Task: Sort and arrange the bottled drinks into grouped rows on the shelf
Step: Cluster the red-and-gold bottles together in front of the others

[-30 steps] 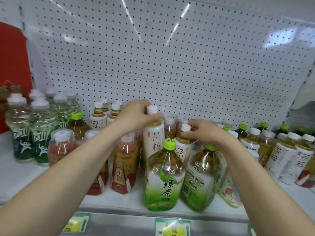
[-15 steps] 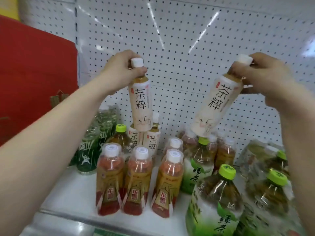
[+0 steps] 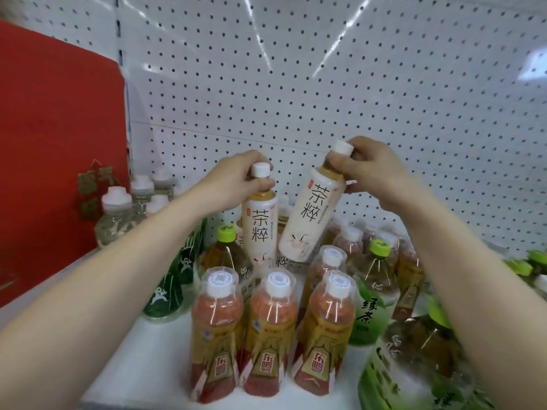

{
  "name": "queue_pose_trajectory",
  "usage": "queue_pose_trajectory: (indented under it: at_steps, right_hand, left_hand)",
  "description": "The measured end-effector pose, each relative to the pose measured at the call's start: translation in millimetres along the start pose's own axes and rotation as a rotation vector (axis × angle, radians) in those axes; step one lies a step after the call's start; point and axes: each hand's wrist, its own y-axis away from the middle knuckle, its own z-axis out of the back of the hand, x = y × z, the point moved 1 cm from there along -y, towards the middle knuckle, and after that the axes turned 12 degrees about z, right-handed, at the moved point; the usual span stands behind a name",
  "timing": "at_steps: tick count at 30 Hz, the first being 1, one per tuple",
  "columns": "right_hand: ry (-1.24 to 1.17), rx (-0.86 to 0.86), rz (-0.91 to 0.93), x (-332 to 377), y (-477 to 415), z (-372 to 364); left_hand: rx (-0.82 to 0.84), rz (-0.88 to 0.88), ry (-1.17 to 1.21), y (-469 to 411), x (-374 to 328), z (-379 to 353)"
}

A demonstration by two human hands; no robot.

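My left hand [image 3: 233, 180] grips the neck of a cream-labelled tea bottle [image 3: 260, 229], held upright just above the shelf behind the red-orange bottles. My right hand [image 3: 371, 170] holds a second cream-labelled tea bottle [image 3: 310, 214] by its neck, tilted with its base toward the left. More cream-labelled bottles [image 3: 281, 258] stand behind them, mostly hidden. Three red-orange drink bottles [image 3: 270, 329] with white caps form a front row on the white shelf [image 3: 142, 362].
Dark green bottles [image 3: 165, 291] and clear white-capped bottles [image 3: 114, 220] stand at the left by a red panel [image 3: 56, 149]. Green-capped tea bottles [image 3: 374, 288] crowd the right and front right. White pegboard [image 3: 325, 84] backs the shelf.
Both hands lifted the two cream-labelled bottles out of the cluster, then brought them down and closer together near the back left group. My view has shifted left.
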Motion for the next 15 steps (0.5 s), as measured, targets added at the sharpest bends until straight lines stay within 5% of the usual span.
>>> queue_pose_trajectory:
  at_steps: [15]
  right_hand:
    - [0.292,0.460,-0.100,-17,19,-55]
  left_hand:
    - [0.310,0.164,-0.352,7,28,-29]
